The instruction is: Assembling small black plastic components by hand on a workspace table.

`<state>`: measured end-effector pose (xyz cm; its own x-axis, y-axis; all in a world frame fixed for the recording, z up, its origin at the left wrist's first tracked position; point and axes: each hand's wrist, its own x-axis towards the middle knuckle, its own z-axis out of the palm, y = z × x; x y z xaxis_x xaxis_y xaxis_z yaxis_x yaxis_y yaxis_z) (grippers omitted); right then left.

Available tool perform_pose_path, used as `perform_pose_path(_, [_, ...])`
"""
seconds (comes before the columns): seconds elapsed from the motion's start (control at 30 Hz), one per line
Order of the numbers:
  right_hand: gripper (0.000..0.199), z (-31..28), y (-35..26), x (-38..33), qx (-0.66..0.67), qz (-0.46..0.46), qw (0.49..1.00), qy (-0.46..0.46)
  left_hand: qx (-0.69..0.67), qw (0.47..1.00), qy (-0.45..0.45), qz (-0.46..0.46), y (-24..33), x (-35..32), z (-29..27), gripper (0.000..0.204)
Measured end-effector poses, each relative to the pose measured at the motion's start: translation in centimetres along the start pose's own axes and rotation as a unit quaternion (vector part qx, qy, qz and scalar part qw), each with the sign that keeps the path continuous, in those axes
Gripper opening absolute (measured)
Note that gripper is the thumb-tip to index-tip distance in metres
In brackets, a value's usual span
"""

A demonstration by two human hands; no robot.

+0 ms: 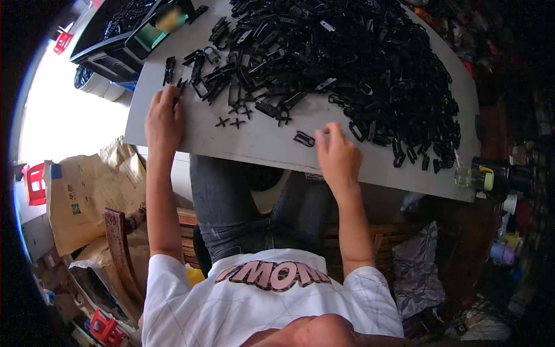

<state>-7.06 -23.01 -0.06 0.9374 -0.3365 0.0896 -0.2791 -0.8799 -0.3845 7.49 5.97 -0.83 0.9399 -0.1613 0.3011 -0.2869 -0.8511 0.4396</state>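
Observation:
My left hand [163, 120] is at the left part of the grey table [202, 141], its fingers closed on a small black plastic part [177, 97] that they mostly cover. My right hand [340, 156] is over the front edge, with fingers curled and slightly blurred; whatever they hold, if anything, is hidden. Just left of its fingertips lies a black slotted plastic piece [303, 139]. Between my hands are several small black cross-shaped pieces [237, 123]. A large heap of black plastic parts [352, 58] spreads over the table beyond.
A black crate [110, 58] of dark parts stands at the far left, with a phone-like screen [153, 36] against it. Another black piece [169, 70] lies beyond my left hand. At the right edge is a clear jar with a green lid [488, 181]. Brown paper sacks [95, 191] stand at left.

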Motion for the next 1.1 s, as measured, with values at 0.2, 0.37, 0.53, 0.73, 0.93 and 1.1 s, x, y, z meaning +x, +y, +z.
perform_pose_path(0.2, [0.015,-1.4,4.0,-0.4,-0.152,-0.015,0.978,0.143,-0.099,0.991,0.085,-0.015,-1.2,-1.7,-0.9,0.024])
perform_pose_path(0.37, [0.017,-0.7,3.9,-0.6,-0.097,-0.131,0.965,0.204,-0.262,0.961,0.072,-0.046,1.1,-3.4,-1.4,0.033])
perform_pose_path(0.53, [0.018,-0.2,2.8,-0.6,0.134,0.03,0.986,0.093,-0.379,0.919,-0.097,-0.054,4.8,-5.8,-2.7,0.03])
perform_pose_path(0.73, [0.025,-2.0,2.2,0.2,-0.166,0.165,0.968,-0.088,-0.468,0.855,-0.221,0.018,7.3,-8.3,-1.3,0.021])
perform_pose_path(0.93, [0.035,-1.0,3.5,-1.1,0.024,-0.057,0.995,0.075,-0.514,0.788,-0.328,-0.081,9.1,-9.6,-0.8,0.016])
perform_pose_path(1.1, [0.03,-1.3,0.8,-0.8,0.137,-0.153,0.977,0.05,-0.489,0.809,-0.325,-0.001,9.3,-10.0,-0.1,0.021])
